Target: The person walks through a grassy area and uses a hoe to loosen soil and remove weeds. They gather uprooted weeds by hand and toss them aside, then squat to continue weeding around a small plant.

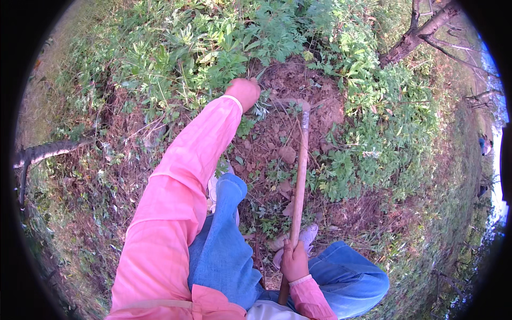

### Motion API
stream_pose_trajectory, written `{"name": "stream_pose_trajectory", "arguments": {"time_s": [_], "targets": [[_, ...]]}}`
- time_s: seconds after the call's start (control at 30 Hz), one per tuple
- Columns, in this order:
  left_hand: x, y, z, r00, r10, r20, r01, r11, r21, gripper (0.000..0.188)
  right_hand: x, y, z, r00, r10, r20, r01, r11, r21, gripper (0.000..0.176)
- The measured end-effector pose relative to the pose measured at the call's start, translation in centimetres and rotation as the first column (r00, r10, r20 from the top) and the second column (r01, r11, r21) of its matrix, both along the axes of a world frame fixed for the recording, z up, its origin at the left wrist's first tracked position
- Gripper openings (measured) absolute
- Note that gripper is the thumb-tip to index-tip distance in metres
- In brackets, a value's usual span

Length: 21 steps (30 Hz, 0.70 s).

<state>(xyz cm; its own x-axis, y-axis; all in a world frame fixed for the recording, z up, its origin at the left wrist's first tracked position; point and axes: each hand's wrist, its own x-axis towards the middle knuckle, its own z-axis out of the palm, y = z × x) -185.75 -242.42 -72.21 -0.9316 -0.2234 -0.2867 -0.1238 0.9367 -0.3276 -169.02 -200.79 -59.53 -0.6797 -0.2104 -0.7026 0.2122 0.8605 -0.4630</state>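
Note:
My left hand (243, 93) is reached out to the far side of the dug soil, closed around weed stems (251, 72) at the edge of the green growth. Leaves poke out beside the fist, and its fingers are mostly hidden. Low in the view, my right hand (294, 262) grips the wooden handle (301, 172) of a hoe or sickle. A metal collar (305, 120) joins the handle to a bent head (290, 101), which points left and rests on loose brown soil (324, 102). Dirt and plant bits blur the head's exact shape.
Dense leafy weeds (276, 36) spread ahead and to the right. A tree trunk (420, 36) leans in at upper right; a bare branch (56, 152) lies at left. My shoes (306, 236) and bent knees (348, 276) flank the handle. A distant person (485, 146) shows at far right.

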Motion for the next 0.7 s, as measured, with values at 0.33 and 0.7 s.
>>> {"name": "stream_pose_trajectory", "arguments": {"time_s": [0.33,0.7], "targets": [[4.4,-0.4,-0.3,0.938,0.150,-0.313,-0.087,0.975,0.205,0.011,-1.6,3.1,2.1,0.978,-0.199,-0.064,0.184,0.964,-0.190,0.031],[-1.3,-1.1,5.4,0.909,0.035,-0.415,0.101,0.948,0.302,0.022,-10.3,-11.8,-4.9,0.945,-0.117,0.304,0.224,0.911,-0.346,0.038]]}}
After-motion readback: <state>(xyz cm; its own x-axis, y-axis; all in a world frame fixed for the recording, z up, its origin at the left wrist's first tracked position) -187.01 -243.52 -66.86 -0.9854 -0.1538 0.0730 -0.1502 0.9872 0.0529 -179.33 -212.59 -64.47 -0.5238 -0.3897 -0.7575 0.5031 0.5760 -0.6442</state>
